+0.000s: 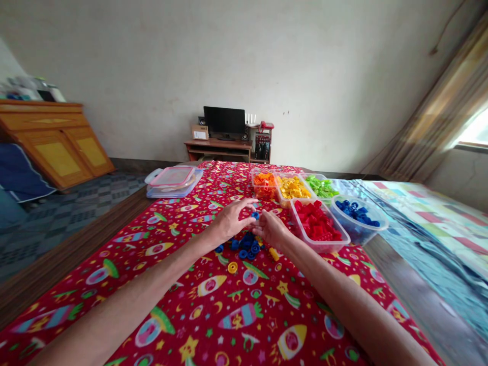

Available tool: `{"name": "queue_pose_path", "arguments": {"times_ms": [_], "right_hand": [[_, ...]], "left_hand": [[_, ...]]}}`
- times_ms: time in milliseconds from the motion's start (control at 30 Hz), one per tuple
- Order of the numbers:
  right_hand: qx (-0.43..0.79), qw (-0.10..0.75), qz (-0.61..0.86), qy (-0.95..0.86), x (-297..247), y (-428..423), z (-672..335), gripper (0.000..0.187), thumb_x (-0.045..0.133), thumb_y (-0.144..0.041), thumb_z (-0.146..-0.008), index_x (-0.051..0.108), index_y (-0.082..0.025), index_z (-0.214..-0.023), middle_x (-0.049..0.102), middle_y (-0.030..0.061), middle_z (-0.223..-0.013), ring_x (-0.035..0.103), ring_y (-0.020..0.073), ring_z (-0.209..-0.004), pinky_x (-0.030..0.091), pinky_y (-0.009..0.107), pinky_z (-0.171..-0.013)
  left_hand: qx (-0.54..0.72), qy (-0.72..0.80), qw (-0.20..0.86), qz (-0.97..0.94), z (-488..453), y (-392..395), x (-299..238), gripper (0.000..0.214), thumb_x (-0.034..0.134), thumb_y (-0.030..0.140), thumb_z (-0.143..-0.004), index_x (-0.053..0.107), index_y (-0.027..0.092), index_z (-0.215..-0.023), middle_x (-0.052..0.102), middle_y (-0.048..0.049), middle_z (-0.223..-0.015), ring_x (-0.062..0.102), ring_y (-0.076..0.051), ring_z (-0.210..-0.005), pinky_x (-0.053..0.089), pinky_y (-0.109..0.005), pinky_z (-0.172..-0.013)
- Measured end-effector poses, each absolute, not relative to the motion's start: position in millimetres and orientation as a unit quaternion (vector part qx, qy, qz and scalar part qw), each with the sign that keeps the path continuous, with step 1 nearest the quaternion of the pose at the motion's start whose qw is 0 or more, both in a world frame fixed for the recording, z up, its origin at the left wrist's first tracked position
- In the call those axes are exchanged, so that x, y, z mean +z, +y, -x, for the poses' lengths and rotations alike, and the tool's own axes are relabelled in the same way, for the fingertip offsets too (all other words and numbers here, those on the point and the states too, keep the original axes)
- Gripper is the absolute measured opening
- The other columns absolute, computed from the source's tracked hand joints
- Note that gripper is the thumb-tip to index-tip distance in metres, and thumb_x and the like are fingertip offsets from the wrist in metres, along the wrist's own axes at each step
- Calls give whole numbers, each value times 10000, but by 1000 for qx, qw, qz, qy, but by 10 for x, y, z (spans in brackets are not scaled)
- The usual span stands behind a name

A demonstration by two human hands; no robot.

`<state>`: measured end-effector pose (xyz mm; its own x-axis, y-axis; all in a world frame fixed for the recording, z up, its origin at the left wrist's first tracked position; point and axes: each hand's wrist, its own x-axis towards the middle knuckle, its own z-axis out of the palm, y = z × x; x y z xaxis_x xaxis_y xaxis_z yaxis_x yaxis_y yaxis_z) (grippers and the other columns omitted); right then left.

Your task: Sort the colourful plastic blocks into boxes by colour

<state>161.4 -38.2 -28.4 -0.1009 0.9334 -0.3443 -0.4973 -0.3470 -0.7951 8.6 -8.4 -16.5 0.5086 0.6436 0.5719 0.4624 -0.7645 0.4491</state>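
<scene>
Over the middle of the table, my left hand [232, 219] and my right hand [272, 227] meet around a small blue plastic building piece [255, 215]. My left thumb and forefinger curve about it from the left. From the right, the bent fingers of my right hand press at its side, partly hiding it. Just below my hands lies a loose pile of blue round building pieces [249, 249], with a few yellow bits among them. A yellow ring-shaped piece [232, 267] lies in front of the pile, and a yellow piece [274, 254] rests beneath my right wrist.
Plastic tubs of orange [264, 179], yellow [293, 187], green [321, 186], red [318, 221] and blue pieces [357, 212] stand at the right. Stacked lids [174, 182] lie at the far left. A red patterned cloth [206, 310] covers the table.
</scene>
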Motion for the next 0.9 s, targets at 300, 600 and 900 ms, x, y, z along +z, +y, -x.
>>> {"name": "queue_pose_path", "arguments": {"times_ms": [300, 600, 900], "right_hand": [[665, 549, 438, -255, -214, -381, -1730, 283, 378, -150, -891, 505, -135, -640, 499, -17, -511, 369, 17, -356, 182, 93, -306], [653, 566, 434, -256, -314, -377, -1703, 248, 441, -204, -850, 528, -135, -629, 531, 6, -524, 418, 36, -395, 233, 105, -325], [620, 560, 450, -316, -370, -356, -1697, 291, 416, -236, -873, 551, -148, -631, 558, 27, -534, 458, 70, -426, 333, 145, -366]], "left_hand": [[83, 387, 175, -901, 309, 133, -119, 209, 619, 329, -753, 697, 200, -897, 711, -27, -878, 647, -187, -790, 488, -249, -709], [-19, 359, 236, -903, 371, 72, -78, 219, 633, 247, -667, 721, 226, -867, 722, 23, -792, 640, -150, -700, 452, -191, -608], [103, 411, 188, -886, 364, 157, -25, 330, 610, 323, -743, 710, 190, -1028, 738, -25, -889, 661, -188, -799, 489, -250, -738]]}}
